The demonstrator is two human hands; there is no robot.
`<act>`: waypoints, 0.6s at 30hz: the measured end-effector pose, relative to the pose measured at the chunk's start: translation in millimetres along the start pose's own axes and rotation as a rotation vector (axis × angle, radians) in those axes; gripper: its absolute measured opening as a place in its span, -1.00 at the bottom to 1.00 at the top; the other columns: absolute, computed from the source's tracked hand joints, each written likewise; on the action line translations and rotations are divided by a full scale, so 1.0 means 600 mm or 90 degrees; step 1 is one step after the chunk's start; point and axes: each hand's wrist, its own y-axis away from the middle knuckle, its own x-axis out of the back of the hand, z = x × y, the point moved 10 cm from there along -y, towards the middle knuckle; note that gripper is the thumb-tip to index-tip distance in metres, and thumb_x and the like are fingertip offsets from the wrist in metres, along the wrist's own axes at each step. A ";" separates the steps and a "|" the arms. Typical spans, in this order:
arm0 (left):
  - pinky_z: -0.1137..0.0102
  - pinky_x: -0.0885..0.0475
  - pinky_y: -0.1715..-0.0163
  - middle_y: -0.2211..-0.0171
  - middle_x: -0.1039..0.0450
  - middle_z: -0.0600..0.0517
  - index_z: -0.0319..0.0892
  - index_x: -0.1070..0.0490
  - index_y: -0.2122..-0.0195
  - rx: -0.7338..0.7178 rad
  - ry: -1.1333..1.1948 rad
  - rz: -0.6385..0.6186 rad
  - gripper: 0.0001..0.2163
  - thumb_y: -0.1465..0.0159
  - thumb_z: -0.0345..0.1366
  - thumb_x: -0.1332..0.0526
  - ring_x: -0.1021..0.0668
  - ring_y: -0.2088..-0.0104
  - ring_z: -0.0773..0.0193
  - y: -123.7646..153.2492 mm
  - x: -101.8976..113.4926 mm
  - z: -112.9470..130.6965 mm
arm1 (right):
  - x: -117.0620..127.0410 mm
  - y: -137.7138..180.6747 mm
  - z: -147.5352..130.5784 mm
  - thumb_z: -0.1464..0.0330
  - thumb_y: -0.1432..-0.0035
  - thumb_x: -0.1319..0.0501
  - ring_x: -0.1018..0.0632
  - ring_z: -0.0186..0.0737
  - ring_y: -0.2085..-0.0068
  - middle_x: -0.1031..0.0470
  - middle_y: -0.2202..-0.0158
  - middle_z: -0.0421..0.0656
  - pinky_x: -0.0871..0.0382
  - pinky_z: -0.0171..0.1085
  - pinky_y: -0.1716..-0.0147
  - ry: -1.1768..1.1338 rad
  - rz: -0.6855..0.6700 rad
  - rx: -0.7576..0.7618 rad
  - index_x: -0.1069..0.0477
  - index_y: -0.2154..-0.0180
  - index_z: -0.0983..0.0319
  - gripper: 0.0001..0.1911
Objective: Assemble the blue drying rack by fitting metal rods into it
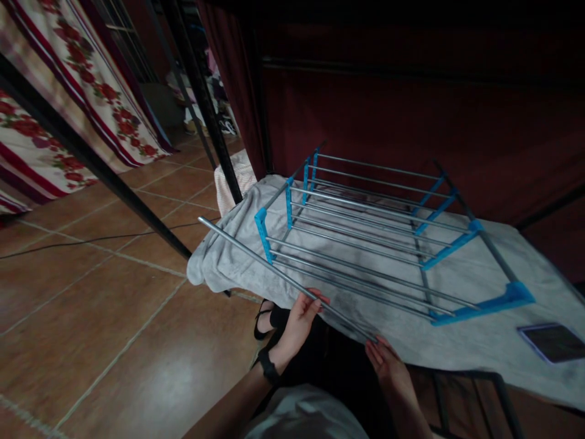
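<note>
A long thin metal tube (247, 251) slants across the front of me, over my lap and the bed's edge. My left hand (299, 320), with a dark band at the wrist, is closed around its middle. At the tube's near right end, my right hand (386, 360) pinches it with the fingertips. Just beyond lies a partly assembled rack (365, 268) with metal rods and blue plastic connectors (484, 308). It rests on a grey blanket (237, 268). The tube's far left end sticks out past the rack and touches no connector that I can see.
A phone (553, 342) lies on the blanket at the right. Black bed-frame posts (203, 91) rise at the left, and a dark red curtain (411, 122) hangs behind. A black cable (91, 242) crosses the tiled floor (114, 305). A black metal frame (466, 384) is low at the right.
</note>
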 end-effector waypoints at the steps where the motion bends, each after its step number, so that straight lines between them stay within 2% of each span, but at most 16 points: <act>1: 0.26 -0.42 0.06 0.18 -0.54 -0.04 -0.13 -0.33 0.04 0.004 0.001 -0.009 -0.70 -0.27 -0.13 -0.24 -0.55 0.11 0.17 0.004 -0.006 0.000 | -0.004 0.001 0.006 0.16 0.16 -0.41 -0.61 0.01 0.14 -0.55 0.14 -0.06 -0.50 0.04 0.03 0.002 0.005 -0.017 -0.50 0.24 0.20 -0.59; 4: 0.21 -0.38 -0.03 0.17 -0.52 -0.05 -0.11 -0.28 -0.06 0.006 -0.002 -0.028 -0.64 -0.30 -0.10 -0.20 -0.54 0.07 0.15 0.016 -0.022 0.003 | -0.019 0.007 0.025 0.18 0.26 -0.48 -0.62 -0.07 0.25 -0.56 0.22 -0.10 -0.55 -0.04 0.19 0.042 0.010 -0.069 -0.52 0.28 0.21 -0.55; 7: 0.23 -0.36 -0.03 0.22 -0.49 -0.01 -0.11 -0.25 -0.11 -0.012 -0.035 -0.030 -0.63 -0.33 -0.11 -0.16 -0.53 0.12 0.18 0.022 -0.029 0.014 | -0.043 0.014 0.029 0.19 0.27 -0.48 -0.60 -0.11 0.28 -0.58 0.25 -0.13 -0.55 -0.10 0.24 0.121 -0.023 -0.064 -0.54 0.29 0.20 -0.58; 13: 0.33 -0.36 0.04 0.28 -0.44 0.04 -0.10 -0.27 -0.14 -0.063 -0.156 -0.032 -0.65 -0.38 -0.14 -0.10 -0.50 0.22 0.26 0.025 -0.029 0.049 | -0.115 0.038 0.011 0.13 0.01 -0.28 -0.58 -0.05 0.14 -0.61 0.18 -0.12 -0.46 -0.06 0.04 0.354 -0.191 0.018 -0.59 0.22 0.14 -0.67; 18: 0.37 -0.38 0.16 0.33 -0.42 0.04 -0.10 -0.33 -0.15 -0.119 -0.227 -0.036 -0.64 -0.37 -0.14 -0.11 -0.47 0.28 0.25 0.023 -0.023 0.090 | -0.135 0.045 0.005 0.11 -0.04 -0.21 -0.57 0.00 0.05 -0.61 0.15 -0.12 -0.33 -0.01 -0.12 0.459 -0.227 0.058 -0.58 0.21 0.09 -0.67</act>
